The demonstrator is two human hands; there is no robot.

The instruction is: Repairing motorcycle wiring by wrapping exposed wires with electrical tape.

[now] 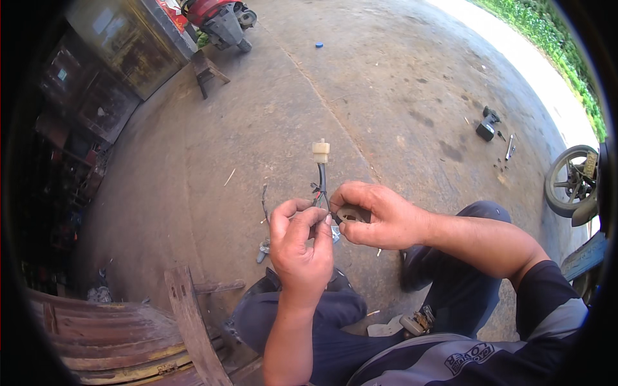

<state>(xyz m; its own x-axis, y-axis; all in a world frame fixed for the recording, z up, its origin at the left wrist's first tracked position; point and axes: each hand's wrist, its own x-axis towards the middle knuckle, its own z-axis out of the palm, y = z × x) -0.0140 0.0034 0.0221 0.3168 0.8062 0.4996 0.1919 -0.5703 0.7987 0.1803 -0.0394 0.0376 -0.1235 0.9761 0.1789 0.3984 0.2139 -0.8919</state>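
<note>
A wiring harness of black-sheathed wires [321, 174] stands up from my fingers, topped by a cream-white plastic plug connector [320, 152]. A bit of red wire shows lower down, where the strands part. With thumb and fingertips my left hand [301, 235] pinches the lower end of the wires. My right hand [386, 215] grips a dark roll of tape [351, 214], its round core facing up, close against the left fingertips. The exact spot where tape and wires meet is hidden by the fingers.
On the concrete floor lie a cordless power tool [489, 123], a blue cap [319, 45] and a thin stick [229, 177]. A wooden bench [116, 328] stands at lower left, a small stool [207, 69] farther off. A motorcycle wheel [571, 181] is at right, a red scooter [222, 22] at the back.
</note>
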